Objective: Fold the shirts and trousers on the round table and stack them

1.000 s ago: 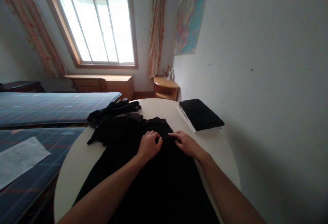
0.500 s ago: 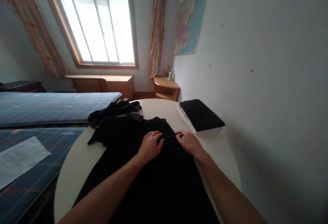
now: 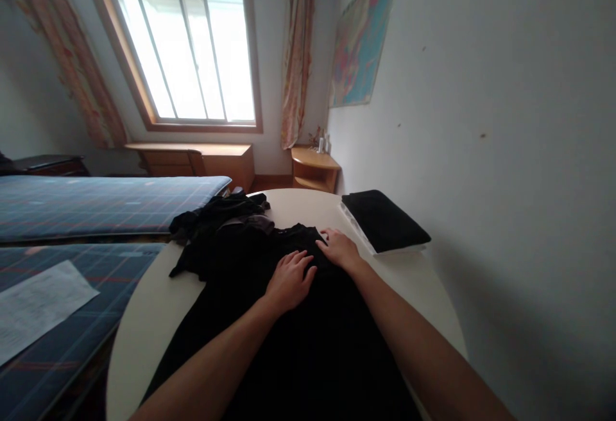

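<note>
A black T-shirt [image 3: 308, 350] lies spread over the round cream table [image 3: 144, 325], its neckline at the far side and one sleeve reaching left. My left hand [image 3: 291, 280] rests on the shirt's upper middle, fingers stretched out and slightly apart. Farther up and to the right, my right hand [image 3: 339, 248] lies on the shirt near the shoulder by the neckline, fingers extended. The shirt's right sleeve does not show. Crumpled dark clothes [image 3: 216, 212] sit at the table's far left, touching the shirt.
Folded black cloth [image 3: 385, 219] rests on a white flat stack [image 3: 359, 228] at the table's right, near the wall [image 3: 520, 183]. Beds with blue plaid mattresses [image 3: 110, 206] stand left, one bearing a paper sheet [image 3: 43, 302]. Beyond are a wooden desk [image 3: 226, 158] and corner shelf [image 3: 315, 158].
My right hand has moved from the shirt's right edge up and inward onto the shoulder, its fingers now extended. The left hand stays on the shirt. The view has shifted slightly.
</note>
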The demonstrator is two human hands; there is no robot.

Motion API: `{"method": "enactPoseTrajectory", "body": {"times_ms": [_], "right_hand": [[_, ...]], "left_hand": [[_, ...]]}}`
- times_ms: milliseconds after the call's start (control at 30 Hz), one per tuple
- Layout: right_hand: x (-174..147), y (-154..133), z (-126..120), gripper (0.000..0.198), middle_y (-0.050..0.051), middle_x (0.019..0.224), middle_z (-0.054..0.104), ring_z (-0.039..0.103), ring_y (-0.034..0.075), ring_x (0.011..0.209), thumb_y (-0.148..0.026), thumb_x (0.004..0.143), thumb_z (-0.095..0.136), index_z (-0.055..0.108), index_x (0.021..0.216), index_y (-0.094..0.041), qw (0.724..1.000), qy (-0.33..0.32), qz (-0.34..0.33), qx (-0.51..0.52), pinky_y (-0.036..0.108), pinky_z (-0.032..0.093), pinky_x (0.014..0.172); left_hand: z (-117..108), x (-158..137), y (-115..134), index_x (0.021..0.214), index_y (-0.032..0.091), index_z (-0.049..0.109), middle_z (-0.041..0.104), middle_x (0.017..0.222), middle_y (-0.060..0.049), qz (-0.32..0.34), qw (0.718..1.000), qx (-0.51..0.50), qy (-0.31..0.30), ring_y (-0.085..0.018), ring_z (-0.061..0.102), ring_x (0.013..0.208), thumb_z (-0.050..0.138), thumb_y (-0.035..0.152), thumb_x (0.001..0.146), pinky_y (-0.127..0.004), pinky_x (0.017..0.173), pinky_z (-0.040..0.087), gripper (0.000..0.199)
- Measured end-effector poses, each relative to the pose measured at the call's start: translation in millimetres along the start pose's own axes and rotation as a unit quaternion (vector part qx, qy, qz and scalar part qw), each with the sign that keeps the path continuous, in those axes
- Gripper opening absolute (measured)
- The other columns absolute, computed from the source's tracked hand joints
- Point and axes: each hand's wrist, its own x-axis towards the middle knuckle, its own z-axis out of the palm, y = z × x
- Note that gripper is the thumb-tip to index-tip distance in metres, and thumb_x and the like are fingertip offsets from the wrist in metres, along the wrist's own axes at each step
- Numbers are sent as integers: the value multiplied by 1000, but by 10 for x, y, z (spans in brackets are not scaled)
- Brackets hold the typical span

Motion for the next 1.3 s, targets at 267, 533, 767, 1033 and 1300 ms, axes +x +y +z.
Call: {"method": "enactPoseTrajectory", "body": {"times_ms": [267, 533, 767, 1033, 1300], "right_hand": [[351, -197, -42, 33, 13, 132, 60, 60, 25, 116, -26, 94, 51, 65, 124, -22, 987, -79, -103, -97, 34, 45, 97], [672, -206, -136, 27, 17, 117, 69, 65, 29, 108, -27, 92, 54, 67, 115, -19, 989, -89, -23, -114, 38, 47, 89], [669, -145, -87, 37, 15, 120, 69, 65, 26, 110, -32, 96, 44, 56, 130, -20, 995, -43, 44, -75, 34, 48, 87], [550, 59, -40, 43, 16, 104, 74, 69, 29, 98, -53, 85, 58, 73, 102, -17, 992, -99, 58, -52, 32, 50, 77], [354, 220, -21, 33, 15, 107, 74, 68, 24, 101, -38, 94, 51, 73, 102, -15, 997, -65, 44, -14, 27, 46, 79]], "left_hand": [[-26, -5, 20, 129, 20, 63, 56, 143, -9, -7, 1000, -17, 5, -28, 46, 136, 45, 37, 99, -47, 116, 33, 39], [18, 6, -20, 137, 20, 56, 51, 147, -12, -20, 998, -46, 38, -26, 48, 135, 46, 37, 99, -45, 115, 35, 43], [19, 0, -8, 139, 21, 55, 49, 149, -12, -36, 998, -28, 46, -29, 45, 136, 48, 36, 97, -46, 114, 37, 46], [29, 15, -14, 125, 14, 64, 61, 135, -13, -39, 998, -13, 42, -28, 50, 129, 49, 26, 94, -41, 113, 37, 37], [-34, 53, -44, 104, 19, 64, 68, 93, -6, -66, 990, -82, 92, -23, 59, 104, 54, 10, 86, -35, 94, 48, 23]]}}
